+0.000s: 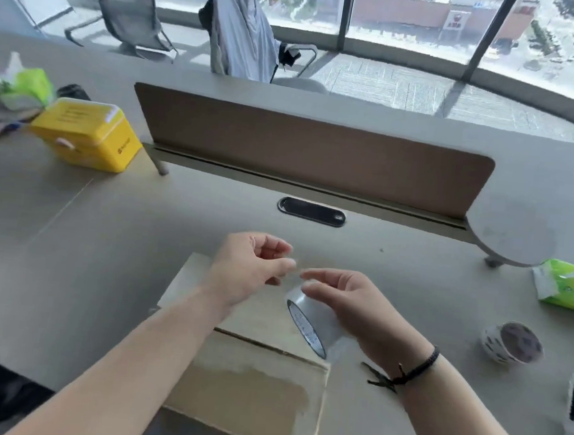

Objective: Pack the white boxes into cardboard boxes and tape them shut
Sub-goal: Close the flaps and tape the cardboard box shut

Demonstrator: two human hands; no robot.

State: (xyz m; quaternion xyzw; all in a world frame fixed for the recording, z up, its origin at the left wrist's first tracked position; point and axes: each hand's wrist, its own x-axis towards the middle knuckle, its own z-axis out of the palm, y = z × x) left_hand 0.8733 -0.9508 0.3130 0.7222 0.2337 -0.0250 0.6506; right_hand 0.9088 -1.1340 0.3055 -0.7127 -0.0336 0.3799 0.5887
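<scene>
Both forearms reach forward; left hand (pixel 254 266) pinches fingertips together, right hand (pixel 347 301) is curled.

cardboard box (pixel 252 379) sits flat on the desk, flaps closed, clear tape roll (pixel 308 322) held just above it

tape roll (pixel 308 322) above cardboard box (pixel 255 386), tin (pixel 86 134) far left

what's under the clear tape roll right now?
The closed brown cardboard box lies below the clear tape roll, which the right hand holds above its flap seam. The left hand pinches something beside it, apparently the tape's end. Box contents are covered.
</scene>
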